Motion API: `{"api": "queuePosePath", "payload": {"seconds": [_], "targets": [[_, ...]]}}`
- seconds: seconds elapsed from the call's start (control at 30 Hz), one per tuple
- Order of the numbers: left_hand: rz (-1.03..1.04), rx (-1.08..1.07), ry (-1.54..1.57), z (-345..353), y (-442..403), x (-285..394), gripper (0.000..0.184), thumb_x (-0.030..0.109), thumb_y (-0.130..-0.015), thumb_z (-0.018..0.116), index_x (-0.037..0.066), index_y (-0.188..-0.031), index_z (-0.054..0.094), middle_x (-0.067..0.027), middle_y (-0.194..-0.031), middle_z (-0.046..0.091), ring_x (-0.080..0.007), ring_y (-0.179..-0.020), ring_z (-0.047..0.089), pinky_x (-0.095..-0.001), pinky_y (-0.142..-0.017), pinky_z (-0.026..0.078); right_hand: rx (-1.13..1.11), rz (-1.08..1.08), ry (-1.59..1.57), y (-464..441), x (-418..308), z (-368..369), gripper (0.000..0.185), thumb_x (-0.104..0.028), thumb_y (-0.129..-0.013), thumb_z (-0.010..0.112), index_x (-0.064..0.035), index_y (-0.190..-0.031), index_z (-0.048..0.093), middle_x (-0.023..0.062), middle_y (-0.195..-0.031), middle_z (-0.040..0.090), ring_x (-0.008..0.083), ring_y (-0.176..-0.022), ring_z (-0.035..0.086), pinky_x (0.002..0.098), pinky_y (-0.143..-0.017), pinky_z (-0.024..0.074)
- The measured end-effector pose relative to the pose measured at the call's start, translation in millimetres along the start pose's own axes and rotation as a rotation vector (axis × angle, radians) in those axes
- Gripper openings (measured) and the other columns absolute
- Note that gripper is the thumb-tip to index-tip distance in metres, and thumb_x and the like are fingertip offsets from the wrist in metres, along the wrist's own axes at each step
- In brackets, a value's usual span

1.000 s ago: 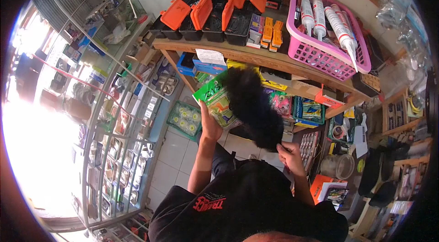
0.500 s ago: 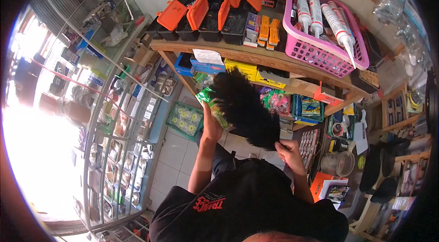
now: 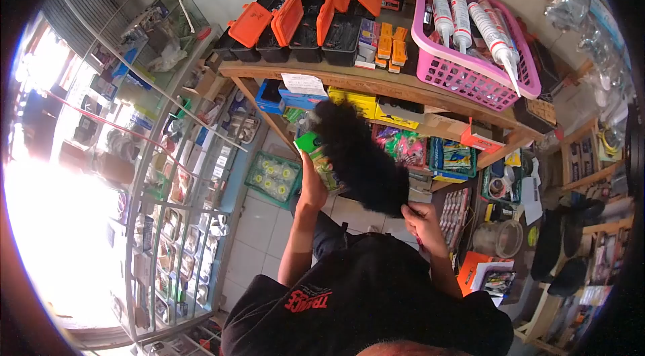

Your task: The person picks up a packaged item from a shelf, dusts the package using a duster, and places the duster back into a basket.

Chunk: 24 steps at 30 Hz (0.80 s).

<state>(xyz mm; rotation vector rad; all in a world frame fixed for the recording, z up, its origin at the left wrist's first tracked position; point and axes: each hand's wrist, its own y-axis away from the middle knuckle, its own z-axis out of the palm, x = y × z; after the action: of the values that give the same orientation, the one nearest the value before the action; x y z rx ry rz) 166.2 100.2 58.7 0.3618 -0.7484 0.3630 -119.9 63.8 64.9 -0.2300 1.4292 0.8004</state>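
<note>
A black feather duster [image 3: 366, 157] stretches across the middle of the view, its fluffy end over a green packet [image 3: 308, 143]. My left hand [image 3: 313, 184] grips the packet by its near left side; the duster hides much of it. With closed fingers, my right hand [image 3: 424, 223] holds the duster at its lower right end. A small reddish bit of what may be the handle shows below that hand. Behind the duster, a lower shelf bears yellow boxes [image 3: 399, 112] and pink packets [image 3: 410, 147].
Black bins with orange lids [image 3: 250, 25] line the wooden shelf [image 3: 376, 79], beside a pink basket [image 3: 463, 82] of sealant tubes. A green basket [image 3: 250, 184] stands on the tiled floor. At left is a glass display case [image 3: 178, 221]; a clear jar [image 3: 498, 240] stands at right.
The green packet has tilted slightly, and the duster has shifted a little over it. Both hands keep their holds. The whole view has moved very slightly.
</note>
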Motion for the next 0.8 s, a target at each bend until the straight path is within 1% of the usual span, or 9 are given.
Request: {"api": "queuePosePath", "payload": {"seconds": [0.07, 0.2, 0.27, 0.43, 0.57, 0.6, 0.67, 0.73, 0.8], "targets": [[0.006, -0.031, 0.027, 2.6, 1.5, -1.1, 0.071, 0.067, -0.097, 0.030, 0.012, -0.138, 0.046, -0.0084, -0.125, 0.059, -0.0249, -0.107, 0.061, -0.0420, -0.090, 0.051, 0.061, -0.013, -0.031, -0.2, -7.2, 7.7, 0.030, -0.018, -0.098, 0.059, -0.0061, -0.071, 0.053, -0.0062, -0.057, 0.038, 0.0033, -0.048, 0.032, 0.0242, -0.043, 0.0213], [0.087, 0.075, 0.029, -5.6, -6.2, -8.6, 0.073, 0.067, -0.097, 0.027, 0.010, -0.138, 0.046, -0.0089, -0.128, 0.058, -0.0283, -0.112, 0.059, -0.0433, -0.094, 0.048, -0.016, 0.007, -0.020, -1.6, -2.3, 3.1, 0.030, -0.018, -0.098, 0.060, -0.0062, -0.071, 0.053, -0.0057, -0.056, 0.040, 0.0032, -0.046, 0.033, 0.0238, -0.042, 0.0227], [0.034, 0.019, 0.029, 4.1, 2.6, -1.1, 0.073, 0.067, -0.097, 0.027, 0.010, -0.138, 0.046, -0.0087, -0.128, 0.058, -0.0283, -0.112, 0.058, -0.0428, -0.095, 0.048, 0.065, 0.014, -0.043, -1.4, -4.7, 8.6, 0.030, -0.018, -0.097, 0.060, -0.0066, -0.070, 0.052, -0.0054, -0.056, 0.040, 0.0033, -0.045, 0.033, 0.0237, -0.041, 0.0231], [0.000, 0.005, -0.073, 8.9, 10.1, 7.3, 0.080, 0.071, -0.095, 0.023, 0.008, -0.138, 0.047, -0.0099, -0.129, 0.058, -0.0285, -0.113, 0.057, -0.0424, -0.094, 0.048, -0.016, 0.040, -0.154, -4.0, 7.2, 1.4, 0.030, -0.017, -0.097, 0.060, -0.0073, -0.070, 0.050, -0.0053, -0.056, 0.040, 0.0029, -0.044, 0.033, 0.0235, -0.040, 0.0225], [0.053, 0.062, 0.040, 19.7, 8.3, 3.8, 0.085, 0.076, -0.091, 0.028, 0.007, -0.136, 0.050, -0.0096, -0.121, 0.061, -0.0261, -0.103, 0.060, -0.0383, -0.088, 0.049, 0.043, 0.078, -0.190, -1.3, 1.2, 6.6, 0.029, -0.017, -0.098, 0.060, -0.0068, -0.072, 0.051, -0.0054, -0.057, 0.040, 0.0026, -0.046, 0.034, 0.0232, -0.040, 0.0231], [0.022, 0.042, 0.088, 9.3, 5.0, 1.1, 0.088, 0.078, -0.090, 0.027, 0.006, -0.136, 0.049, -0.0111, -0.121, 0.062, -0.0274, -0.104, 0.060, -0.0400, -0.091, 0.048, 0.011, 0.073, -0.175, -2.2, 2.0, 4.3, 0.029, -0.018, -0.097, 0.060, -0.0067, -0.072, 0.052, -0.0056, -0.057, 0.040, 0.0026, -0.046, 0.035, 0.0233, -0.041, 0.0233], [-0.076, -0.400, 0.481, -36.8, -11.2, -12.2, 0.089, 0.078, -0.090, 0.026, 0.005, -0.138, 0.047, -0.0126, -0.126, 0.060, -0.0297, -0.109, 0.058, -0.0425, -0.095, 0.046, -0.055, 0.071, -0.148, -2.1, 6.5, -0.7, 0.029, -0.019, -0.097, 0.061, -0.0063, -0.073, 0.053, -0.0058, -0.057, 0.041, 0.0028, -0.047, 0.035, 0.0234, -0.041, 0.0237], [-0.104, -0.405, 0.497, -41.1, -10.1, -13.3, 0.088, 0.076, -0.091, 0.027, 0.005, -0.139, 0.047, -0.0132, -0.128, 0.059, -0.0306, -0.111, 0.058, -0.0437, -0.096, 0.045, 0.014, 0.057, -0.109, -2.1, 6.8, 5.2, 0.028, -0.020, -0.097, 0.062, -0.0062, -0.073, 0.055, -0.0062, -0.057, 0.041, 0.0030, -0.046, 0.035, 0.0233, -0.042, 0.0236], [-0.049, 0.021, 0.135, -6.2, 3.8, -2.8, 0.085, 0.075, -0.092, 0.029, 0.005, -0.137, 0.048, -0.0130, -0.127, 0.059, -0.0302, -0.110, 0.058, -0.0438, -0.096, 0.045, 0.019, 0.067, -0.062, 0.7, 7.4, 5.7, 0.027, -0.021, -0.096, 0.062, -0.0061, -0.074, 0.057, -0.0065, -0.056, 0.042, 0.0031, -0.046, 0.035, 0.0232, -0.042, 0.0238]]}}
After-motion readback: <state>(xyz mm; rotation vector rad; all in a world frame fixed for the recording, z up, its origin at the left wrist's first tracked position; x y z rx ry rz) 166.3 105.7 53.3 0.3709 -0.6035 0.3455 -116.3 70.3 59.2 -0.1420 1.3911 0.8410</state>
